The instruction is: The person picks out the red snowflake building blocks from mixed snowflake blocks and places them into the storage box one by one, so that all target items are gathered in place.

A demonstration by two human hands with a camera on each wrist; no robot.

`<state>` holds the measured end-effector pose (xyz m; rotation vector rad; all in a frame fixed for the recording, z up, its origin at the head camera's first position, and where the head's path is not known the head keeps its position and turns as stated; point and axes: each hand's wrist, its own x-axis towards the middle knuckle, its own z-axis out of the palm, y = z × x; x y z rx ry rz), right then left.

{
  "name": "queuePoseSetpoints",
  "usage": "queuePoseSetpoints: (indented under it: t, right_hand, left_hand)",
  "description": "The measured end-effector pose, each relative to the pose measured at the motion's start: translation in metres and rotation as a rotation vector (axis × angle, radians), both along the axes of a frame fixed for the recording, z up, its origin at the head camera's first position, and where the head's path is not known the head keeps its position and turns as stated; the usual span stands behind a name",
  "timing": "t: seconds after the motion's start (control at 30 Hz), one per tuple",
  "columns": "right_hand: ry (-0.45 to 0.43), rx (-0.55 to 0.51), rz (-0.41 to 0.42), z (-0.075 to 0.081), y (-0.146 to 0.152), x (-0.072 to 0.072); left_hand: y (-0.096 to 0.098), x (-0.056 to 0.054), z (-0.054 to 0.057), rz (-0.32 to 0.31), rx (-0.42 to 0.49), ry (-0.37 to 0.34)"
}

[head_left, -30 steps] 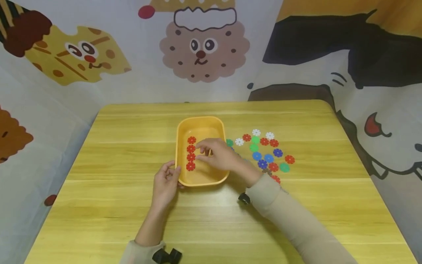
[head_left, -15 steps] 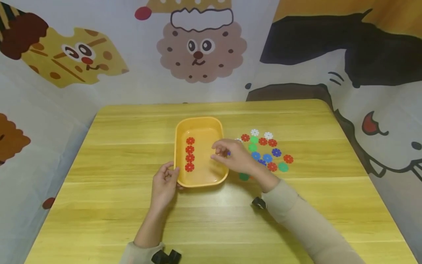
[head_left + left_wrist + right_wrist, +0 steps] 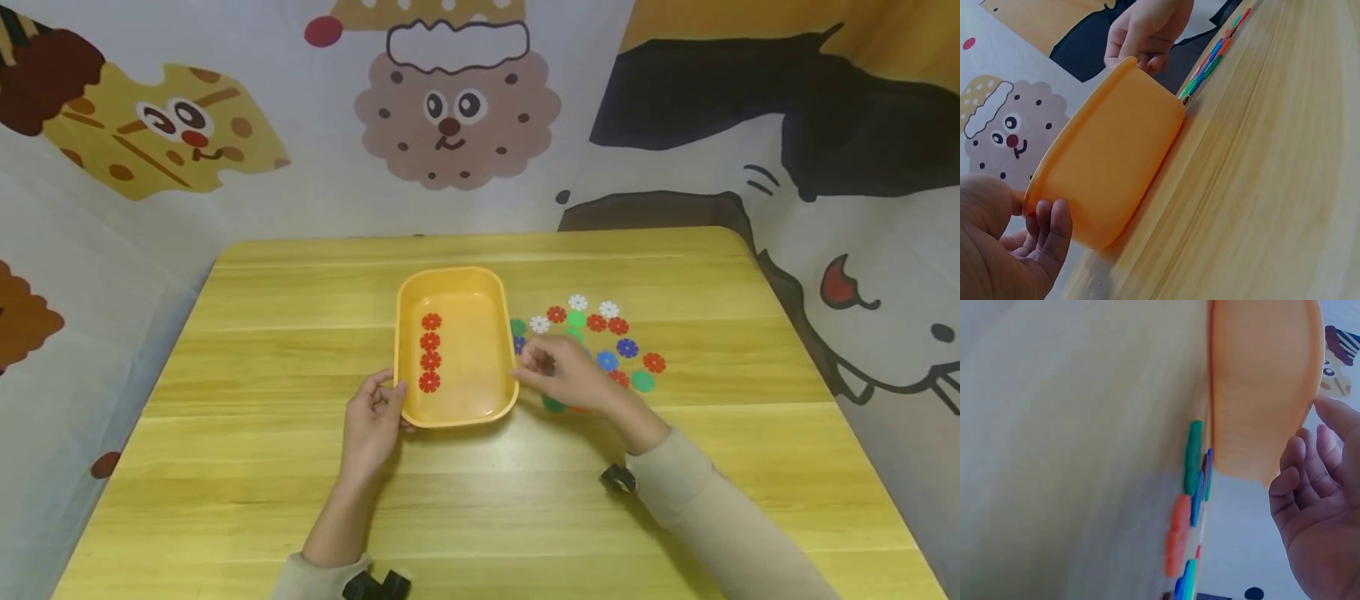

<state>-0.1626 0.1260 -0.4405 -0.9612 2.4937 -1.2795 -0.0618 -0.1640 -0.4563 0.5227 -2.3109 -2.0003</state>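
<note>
In the head view a yellow plastic tray (image 3: 480,408) lies on the table. Several red snowflake discs (image 3: 430,361) form a straight row along the left part of its floor. My left hand (image 3: 372,423) pinches the tray's near left rim, thumb on the rim and fingers against the outer wall, as the left wrist view shows. Just past the right rim hovers my right hand (image 3: 566,371), its fingers loosely curled and nothing visible in them. In the right wrist view its thumb tip appears close to the rim; whether it touches cannot be told. This hand hides some loose discs.
Loose snowflake discs in red, white, green and blue, among them a red disc (image 3: 654,362) and a white disc (image 3: 577,302), lie scattered right of the tray. The wooden table (image 3: 262,350) meets a cartoon-printed cloth (image 3: 315,167) behind.
My right hand has moved right, from beside the row of red discs inside the tray to just beyond its right rim. The left hand keeps its hold, and the row looks the same.
</note>
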Motion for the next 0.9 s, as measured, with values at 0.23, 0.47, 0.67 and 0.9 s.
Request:
queuePoseSetpoints:
  t: [0.23,0.47,0.67,0.9]
  right_hand:
    - [-0.035,0.003,-0.010,-0.006,0.016,0.002]
    - [0.001,0.053,-0.007,-0.006,0.032,0.001]
    - [0.008,0.074,-0.002,-0.008,0.051,-0.001]
    - [-0.013,0.111,0.008,-0.013,0.073,-0.001]
  left_hand:
    - [0.000,0.000,0.000,-0.008,0.003,0.004]
    - [0.000,0.000,0.000,-0.001,0.000,0.004]
    - [-0.001,0.000,0.000,-0.005,0.012,0.004]
    - [-0.001,0.000,0.000,-0.010,0.018,-0.005]
